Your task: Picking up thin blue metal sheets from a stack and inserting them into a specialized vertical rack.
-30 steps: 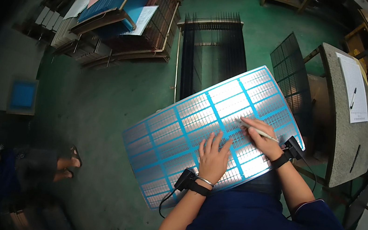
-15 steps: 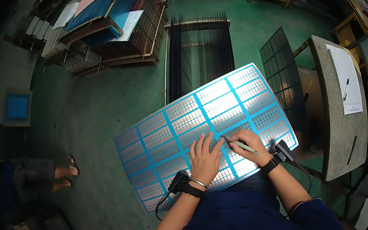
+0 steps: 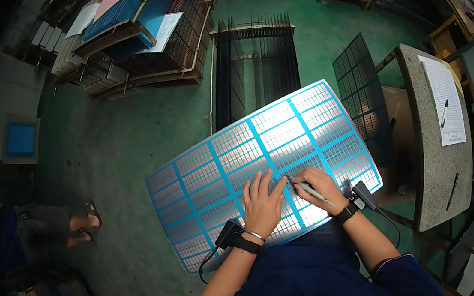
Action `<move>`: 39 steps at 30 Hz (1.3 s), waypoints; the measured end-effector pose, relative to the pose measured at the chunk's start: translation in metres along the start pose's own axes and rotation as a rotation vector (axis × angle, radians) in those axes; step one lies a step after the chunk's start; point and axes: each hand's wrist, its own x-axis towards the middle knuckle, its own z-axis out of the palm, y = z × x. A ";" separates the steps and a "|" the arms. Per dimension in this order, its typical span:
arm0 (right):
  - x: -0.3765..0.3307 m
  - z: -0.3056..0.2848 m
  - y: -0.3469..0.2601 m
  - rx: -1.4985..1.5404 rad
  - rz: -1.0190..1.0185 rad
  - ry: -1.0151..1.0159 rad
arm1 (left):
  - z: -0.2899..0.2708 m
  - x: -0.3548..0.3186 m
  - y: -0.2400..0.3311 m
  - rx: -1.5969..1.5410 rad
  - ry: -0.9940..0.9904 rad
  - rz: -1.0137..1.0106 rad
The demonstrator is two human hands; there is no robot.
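In front of me slants a large silvery panel [image 3: 193,199] with a blue grid of small rectangles. My left hand [image 3: 262,211] lies on it with outstretched fingers, pressing near its middle and holding nothing. Just to its right, my right hand [image 3: 323,187] pinches a slim pale green pen-like tool [image 3: 313,193]. The tool's tip points at the panel close to my left fingertips; whether it touches, and whether it is a pen, brush or blade, I cannot tell. Each wrist wears a strapped black device.
Beyond the panel stands a rack [image 3: 254,66] of dark sheets. A dark gridded panel [image 3: 363,87] leans by a stone-topped table [image 3: 442,177] holding paper sheets [image 3: 442,98] and a pen. Loaded racks [image 3: 140,19] stand at far left. Another person's legs [image 3: 60,223] show at lower left.
The whole view has shifted very slightly. My hands stay at the same spot on the panel, with the tool still in the right one.
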 end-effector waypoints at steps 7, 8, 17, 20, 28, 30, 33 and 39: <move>0.001 0.000 -0.001 -0.022 -0.041 0.014 | 0.000 0.000 0.000 -0.002 0.000 -0.003; 0.000 0.001 -0.001 -0.035 -0.039 0.013 | -0.001 0.001 0.001 0.000 -0.003 -0.004; 0.001 0.000 -0.002 0.002 -0.022 0.010 | 0.001 0.000 0.000 -0.005 0.014 0.006; 0.001 0.001 -0.002 -0.005 -0.024 0.014 | -0.001 0.000 0.000 -0.005 0.011 0.004; 0.000 0.003 0.000 -0.043 -0.068 0.029 | 0.000 0.001 0.000 0.025 -0.002 0.006; 0.000 0.003 0.000 -0.047 -0.062 0.039 | 0.000 0.001 0.001 0.028 -0.003 0.006; 0.000 0.003 0.000 -0.054 -0.057 0.032 | 0.000 0.001 0.001 0.033 -0.005 -0.003; 0.000 0.000 -0.002 -0.001 -0.028 0.006 | 0.001 0.000 0.000 0.020 0.001 0.005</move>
